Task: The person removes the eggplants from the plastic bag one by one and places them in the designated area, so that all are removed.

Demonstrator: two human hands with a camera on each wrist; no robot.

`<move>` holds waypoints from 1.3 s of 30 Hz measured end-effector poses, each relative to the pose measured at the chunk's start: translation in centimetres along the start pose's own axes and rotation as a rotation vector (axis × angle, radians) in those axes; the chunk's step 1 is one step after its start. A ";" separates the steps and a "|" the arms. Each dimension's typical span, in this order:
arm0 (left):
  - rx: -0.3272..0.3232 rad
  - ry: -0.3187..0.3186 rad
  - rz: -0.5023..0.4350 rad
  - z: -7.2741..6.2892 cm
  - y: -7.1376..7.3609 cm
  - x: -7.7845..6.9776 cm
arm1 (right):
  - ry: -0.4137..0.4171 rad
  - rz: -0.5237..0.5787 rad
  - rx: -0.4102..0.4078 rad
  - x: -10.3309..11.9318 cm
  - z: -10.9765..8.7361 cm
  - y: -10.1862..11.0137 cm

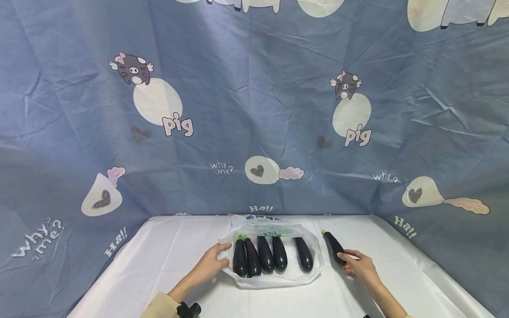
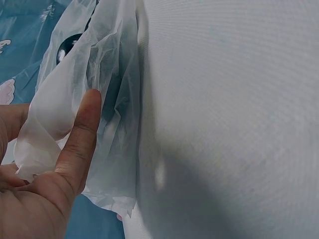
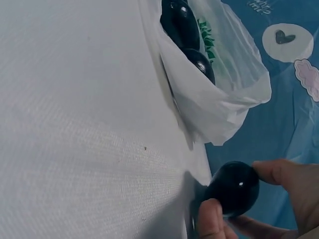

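A white translucent plastic bag lies on its side with its mouth toward me. Several dark eggplants lie in it side by side, a wider gap before the rightmost one. My left hand holds the bag's left edge; in the left wrist view the thin plastic passes between thumb and fingers. To the right of the bag, my right hand grips one more eggplant by its rounded end, its green stem pointing away. The right wrist view shows thumb and fingers around that glossy end.
A white cloth covers the table under everything. Behind it hangs a blue curtain printed with pigs and words. A black strap sits on the left wrist.
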State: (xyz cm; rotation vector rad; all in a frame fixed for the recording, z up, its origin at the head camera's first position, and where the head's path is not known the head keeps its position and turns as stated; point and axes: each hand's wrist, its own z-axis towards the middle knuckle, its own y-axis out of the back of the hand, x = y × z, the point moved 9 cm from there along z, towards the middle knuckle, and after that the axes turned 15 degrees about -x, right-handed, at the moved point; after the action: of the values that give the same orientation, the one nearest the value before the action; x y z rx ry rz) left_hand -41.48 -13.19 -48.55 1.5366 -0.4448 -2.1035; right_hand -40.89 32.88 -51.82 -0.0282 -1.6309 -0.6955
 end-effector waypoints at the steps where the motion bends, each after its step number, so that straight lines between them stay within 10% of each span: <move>1: 0.000 -0.002 0.000 0.0 0.0 0.0 | 0.010 -0.018 0.004 0.0 0.0 0.0; 10: 0.001 -0.015 -0.003 0.0 0.0 -0.1 | 0.050 -0.136 -0.001 -0.3 -0.1 0.2; 39: -0.010 -0.042 0.007 -0.2 0.0 -0.6 | 0.005 -0.047 -0.026 -0.4 -0.1 0.2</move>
State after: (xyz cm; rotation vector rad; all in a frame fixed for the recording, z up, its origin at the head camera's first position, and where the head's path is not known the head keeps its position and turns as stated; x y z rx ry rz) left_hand -41.15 -12.90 -48.15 1.4854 -0.4527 -2.1331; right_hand -40.65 33.14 -52.07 -0.0067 -1.6220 -0.7523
